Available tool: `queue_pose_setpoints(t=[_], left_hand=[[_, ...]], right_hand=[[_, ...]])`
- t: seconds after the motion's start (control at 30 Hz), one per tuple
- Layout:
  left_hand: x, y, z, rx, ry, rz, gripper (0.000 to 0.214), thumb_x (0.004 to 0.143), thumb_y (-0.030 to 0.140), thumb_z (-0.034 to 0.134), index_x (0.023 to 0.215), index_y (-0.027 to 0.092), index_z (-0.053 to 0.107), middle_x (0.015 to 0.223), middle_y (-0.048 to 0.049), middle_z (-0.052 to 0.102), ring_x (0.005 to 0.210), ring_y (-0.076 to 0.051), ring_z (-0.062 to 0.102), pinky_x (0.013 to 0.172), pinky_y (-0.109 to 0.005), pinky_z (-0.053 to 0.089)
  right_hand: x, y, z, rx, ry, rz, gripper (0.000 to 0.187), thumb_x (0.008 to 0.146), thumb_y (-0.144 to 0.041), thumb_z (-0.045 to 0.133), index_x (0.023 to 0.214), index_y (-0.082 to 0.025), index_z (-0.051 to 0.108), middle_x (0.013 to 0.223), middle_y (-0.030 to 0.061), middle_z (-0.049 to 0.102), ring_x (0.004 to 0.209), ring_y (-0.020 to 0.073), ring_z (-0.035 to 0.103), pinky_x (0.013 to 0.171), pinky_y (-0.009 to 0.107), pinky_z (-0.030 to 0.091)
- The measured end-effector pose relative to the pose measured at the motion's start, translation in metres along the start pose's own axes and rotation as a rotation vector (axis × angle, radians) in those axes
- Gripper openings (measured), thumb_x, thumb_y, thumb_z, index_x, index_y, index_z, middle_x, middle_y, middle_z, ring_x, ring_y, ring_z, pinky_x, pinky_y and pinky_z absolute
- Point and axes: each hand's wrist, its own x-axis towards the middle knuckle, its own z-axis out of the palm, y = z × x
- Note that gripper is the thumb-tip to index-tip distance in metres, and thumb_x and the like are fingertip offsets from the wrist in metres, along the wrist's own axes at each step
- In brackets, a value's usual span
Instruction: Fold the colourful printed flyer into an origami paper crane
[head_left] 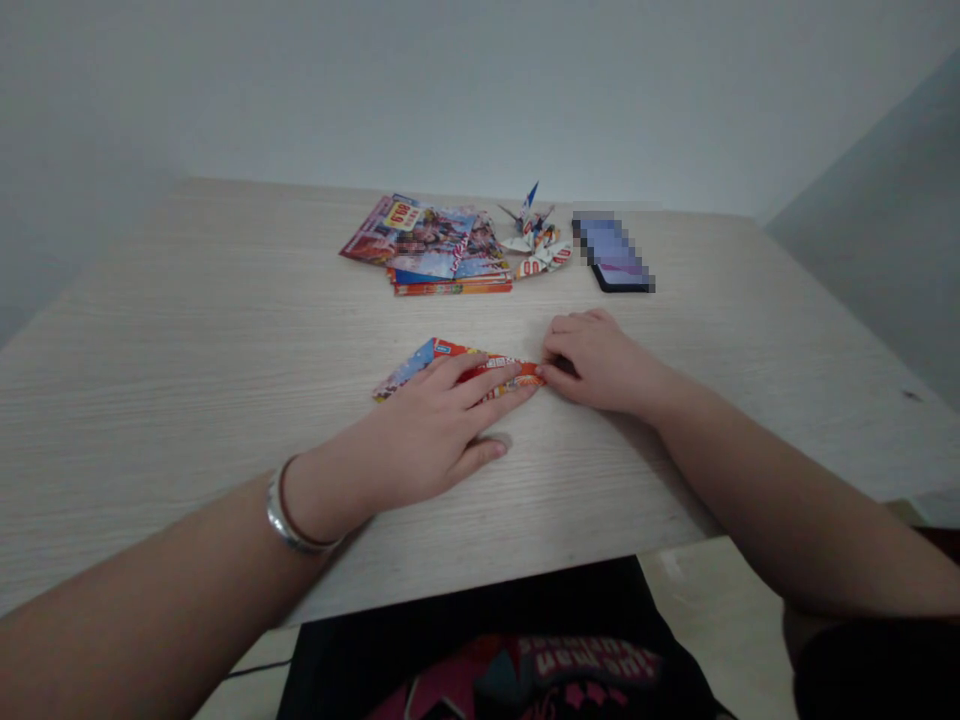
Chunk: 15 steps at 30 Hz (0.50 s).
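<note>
Orange, red and blue print on a folded paper (420, 365), pressed into a long flat triangle, lying on the pale wood-grain desk (187, 330) near the front edge, about midway across. Left hand (431, 425) laid palm-down over its middle and right part, fingers (491, 380) stretched out straight and slightly spread, flat on the sheet, gripping nothing; thumb off the paper, on bare desk just below it. Left corner of the fold poking out past the knuckles, uncovered. Right hand (596, 360) just beside, at the paper's right tip, fingers (559, 372) curled in and closed, thumb and forefinger tips meeting on that orange tip, most of the tip hidden under them. Fingertips of the two hands almost touching. Silver bangle (281, 515) on the left wrist, a thin red band against it.

Farther back on the desk, well apart from both hands: a loose stack of flyers (427, 245), colourful, fanned unevenly. Just right of it a paper crane (534, 235) in the same sort of print, wings out, one point up, with more folded pieces against it. Right again, a dark phone (615, 255) lying flat, screen blurred out.

Plain pale wall behind. Dark clothing with pink print at the bottom of the view, below the desk's front edge.
</note>
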Motion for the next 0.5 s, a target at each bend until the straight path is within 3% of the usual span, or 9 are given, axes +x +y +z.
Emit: queue_pose_setpoints(t=[0.2,0.5], left_hand=[[0.002,0.001,-0.003,0.001,-0.039,-0.032,0.068,0.102,0.053,0.041,0.159,0.019,0.028,0.16,-0.0141,0.04,0.143,-0.032,0.041,0.119,-0.052,0.03],[0.001,0.0,-0.001,0.025,-0.041,-0.024,0.069,0.103,0.055,0.038,0.16,0.02,0.025,0.162,-0.0142,0.037,0.145,-0.032,0.038,0.12,-0.052,0.029]], right_hand=[[0.003,0.0,0.003,-0.064,0.029,-0.018,0.028,0.098,-0.028,0.047,0.087,-0.014,0.069,0.096,0.0111,0.066,0.093,0.0246,0.057,0.088,0.039,0.035],[0.006,0.009,0.01,0.135,0.104,-0.06,0.026,0.096,-0.031,0.05,0.081,-0.016,0.065,0.084,0.0074,0.063,0.083,0.0204,0.056,0.077,0.033,0.038]])
